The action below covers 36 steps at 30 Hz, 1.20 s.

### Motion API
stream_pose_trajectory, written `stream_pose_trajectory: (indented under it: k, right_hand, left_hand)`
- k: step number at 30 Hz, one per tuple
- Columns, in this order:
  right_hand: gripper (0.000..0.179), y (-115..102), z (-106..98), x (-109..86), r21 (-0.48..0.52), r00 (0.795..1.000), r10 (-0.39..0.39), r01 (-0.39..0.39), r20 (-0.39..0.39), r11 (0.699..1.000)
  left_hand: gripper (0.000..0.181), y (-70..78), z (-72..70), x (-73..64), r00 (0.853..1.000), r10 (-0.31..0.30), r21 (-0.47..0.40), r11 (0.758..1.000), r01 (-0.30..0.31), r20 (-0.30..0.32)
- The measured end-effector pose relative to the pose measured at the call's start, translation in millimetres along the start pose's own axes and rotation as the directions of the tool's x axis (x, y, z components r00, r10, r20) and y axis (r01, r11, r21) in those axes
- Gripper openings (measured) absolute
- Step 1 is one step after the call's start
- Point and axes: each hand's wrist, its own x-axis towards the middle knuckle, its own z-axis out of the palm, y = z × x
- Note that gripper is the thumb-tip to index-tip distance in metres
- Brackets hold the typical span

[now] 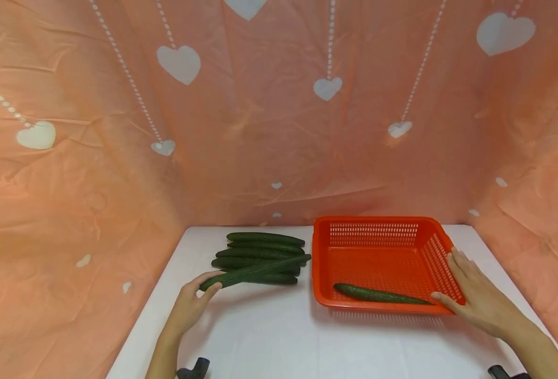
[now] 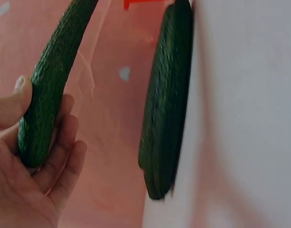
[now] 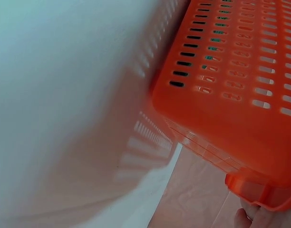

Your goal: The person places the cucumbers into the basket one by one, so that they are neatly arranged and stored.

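My left hand (image 1: 187, 309) grips the near-left end of a dark green cucumber (image 1: 255, 270), thumb on one side and fingers on the other. In the left wrist view that bumpy cucumber (image 2: 55, 76) slants upward out of the palm. Behind it several more cucumbers (image 1: 266, 238) lie side by side on the white table. My right hand (image 1: 485, 302) rests against the right side of a red plastic basket (image 1: 318, 263), fingers extended along the rim and thumb at the front corner. One cucumber (image 1: 378, 295) lies inside along the basket's front wall.
The white tabletop (image 1: 307, 347) stretches in front of the basket and cucumbers. Pink-orange sheeting (image 1: 279, 131) with white hearts surrounds the table at the back and both sides. Dark device parts (image 1: 196, 368) show below the left wrist.
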Motion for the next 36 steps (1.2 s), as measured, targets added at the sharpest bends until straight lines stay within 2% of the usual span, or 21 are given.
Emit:
stream_pose_trajectory:
  k: [7, 17, 22, 36]
  right_hand:
    - [0.102, 0, 3, -4.5, -0.002, 1.000, -0.008, 0.008, -0.006, 1.000]
    - [0.103, -1, 1, -2.2, -0.006, 1.000, 0.007, -0.007, 0.007, 1.000]
    - [0.101, -2, 1, -0.6, -0.004, 1.000, 0.004, -0.004, 0.006, 1.000]
    - [0.101, 1, 2, -0.7, -0.003, 1.000, -0.005, 0.005, -0.002, 1.000]
  left_hand:
    - [0.034, 21.5, 13.6, 7.4, 1.000, 0.002, -0.043, 0.999, -0.001, 0.031]
    - [0.034, 49.4, 32.0, 26.8, 0.996, 0.073, -0.067, 0.995, -0.070, 0.057]
    - [0.036, 60.8, 42.5, 34.5, 0.994, 0.069, -0.091, 0.994, -0.061, 0.088]
    - [0.031, 97.7, 85.4, 60.6, 0.981, 0.158, -0.114, 0.983, -0.146, 0.110]
